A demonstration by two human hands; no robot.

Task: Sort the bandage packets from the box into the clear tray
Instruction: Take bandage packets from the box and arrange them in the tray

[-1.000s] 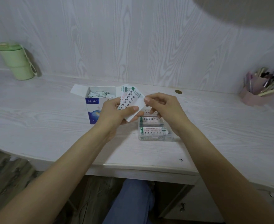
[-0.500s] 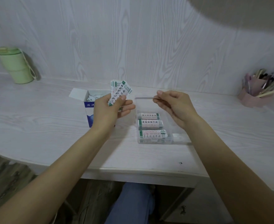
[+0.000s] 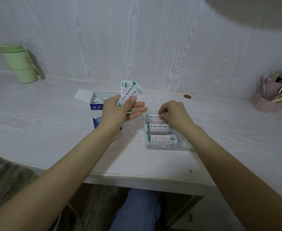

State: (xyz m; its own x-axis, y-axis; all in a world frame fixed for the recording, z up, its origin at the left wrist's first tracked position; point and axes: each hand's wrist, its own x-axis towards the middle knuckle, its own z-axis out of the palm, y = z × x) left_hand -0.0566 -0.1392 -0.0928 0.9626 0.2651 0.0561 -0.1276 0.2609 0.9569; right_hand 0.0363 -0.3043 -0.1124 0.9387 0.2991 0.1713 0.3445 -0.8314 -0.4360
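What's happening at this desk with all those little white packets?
A person is sorting bandage packets out of an open box into a clear tray. The left hand holds a small fan of packets above the box. The right hand is setting one packet down at the far end of the tray, fingertips on it. Two stacks of packets already lie in the tray nearer the person.

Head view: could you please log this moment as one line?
left hand holds packets | right hand sets packet in tray | box open
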